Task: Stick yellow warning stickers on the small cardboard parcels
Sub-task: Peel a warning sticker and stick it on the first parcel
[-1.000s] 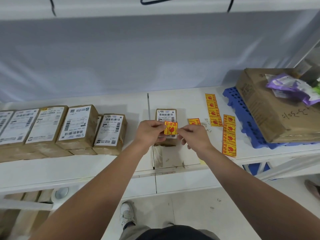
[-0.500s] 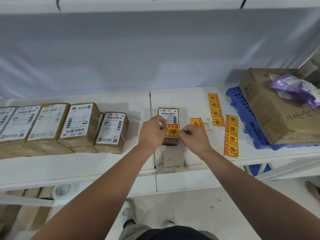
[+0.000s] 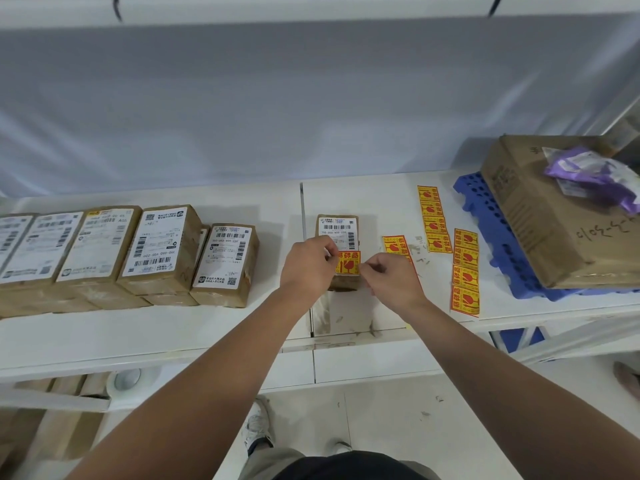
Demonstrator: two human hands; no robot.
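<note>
A smooth white bench (image 3: 207, 327), made of two panels that meet at a seam, runs across the frame. At its right end a big, scuffed cardboard carton (image 3: 533, 237) with handwriting on its side sits tilted on a blue perforated plastic pallet (image 3: 485, 233), with a crumpled purple plastic bag (image 3: 588, 168) on top. At the left stands a row of boxy brown parcels (image 3: 159, 251) with white barcode labels, the row cut off by the frame's edge. Two bare forearms reach in from below. The left hand (image 3: 308, 263) and right hand (image 3: 391, 275) each pinch an edge of one glossy yellow sticker (image 3: 348, 263) with red print, holding it flat over the near part of the small cardboard parcel (image 3: 337, 226) at the seam. The hands hide that parcel's near end, and whether the sticker touches it cannot be told. Two strips of matching stickers (image 3: 465, 271) lie flat to the right, with a loose sticker (image 3: 394, 244) just beside the right hand. The label print is too small to read.
</note>
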